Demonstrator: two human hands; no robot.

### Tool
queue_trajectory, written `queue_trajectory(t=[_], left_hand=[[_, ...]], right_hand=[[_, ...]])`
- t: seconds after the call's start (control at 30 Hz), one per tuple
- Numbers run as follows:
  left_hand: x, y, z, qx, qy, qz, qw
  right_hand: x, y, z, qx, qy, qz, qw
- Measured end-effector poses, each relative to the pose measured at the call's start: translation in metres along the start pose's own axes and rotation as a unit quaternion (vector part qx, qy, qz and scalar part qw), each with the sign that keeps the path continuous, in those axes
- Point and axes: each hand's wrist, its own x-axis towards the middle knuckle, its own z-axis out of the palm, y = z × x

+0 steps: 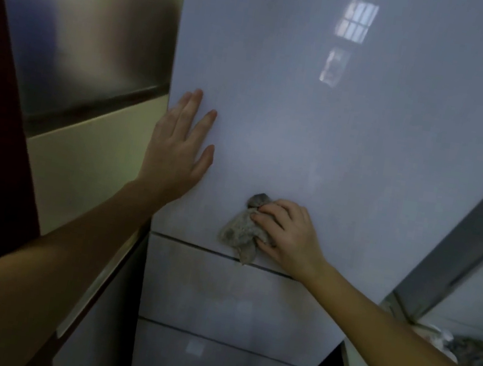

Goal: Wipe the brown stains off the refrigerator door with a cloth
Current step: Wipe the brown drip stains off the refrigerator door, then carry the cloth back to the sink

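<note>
Hands first: left hand [180,145] spread flat, bracing near left edge of refrigerator door [351,130]; right hand [287,232] pressing crumpled cloth [241,229] low on panel, just above seam [193,245]. No brown stains discernible — picture dim. Suggest firm overlapping strokes, cloth kept off seam. Open room up and right; window frame [461,234] crowds far right.

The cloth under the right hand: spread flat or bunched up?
Bunched up. The cloth is a crumpled wad pressed to the refrigerator door by the right hand, one corner hanging over the seam below.
</note>
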Motion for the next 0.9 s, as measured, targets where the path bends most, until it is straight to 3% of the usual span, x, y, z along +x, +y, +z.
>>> queue_trajectory(t=[0.1,0.17,0.27,0.37,0.47,0.63,0.77,0.9], left_hand=[[-0.012,0.012,-0.006,-0.007,-0.022,-0.021,1.000],[-0.029,0.019,-0.007,-0.019,-0.050,-0.044,0.998],[-0.071,0.033,-0.008,-0.060,-0.116,-0.085,0.988],[-0.129,0.057,-0.010,-0.109,-0.230,-0.118,0.960],[-0.198,0.080,-0.007,-0.137,-0.389,-0.171,0.895],[-0.302,0.115,-0.005,-0.106,-0.595,-0.231,0.762],[-0.345,0.140,-0.002,-0.108,-0.671,-0.242,0.692],[-0.360,0.157,0.012,-0.131,-0.708,-0.234,0.654]], right_hand=[[-0.011,-0.009,-0.011,0.071,-0.011,0.115,0.991],[-0.023,-0.022,-0.023,0.138,-0.022,0.221,0.965],[-0.051,-0.050,-0.042,0.253,-0.058,0.386,0.885],[-0.098,-0.086,-0.056,0.339,-0.095,0.523,0.777],[-0.154,-0.126,-0.068,0.390,-0.109,0.639,0.653],[-0.250,-0.181,-0.095,0.376,-0.127,0.762,0.512],[-0.303,-0.214,-0.134,0.323,-0.143,0.803,0.480],[-0.330,-0.236,-0.167,0.283,-0.129,0.829,0.465]])
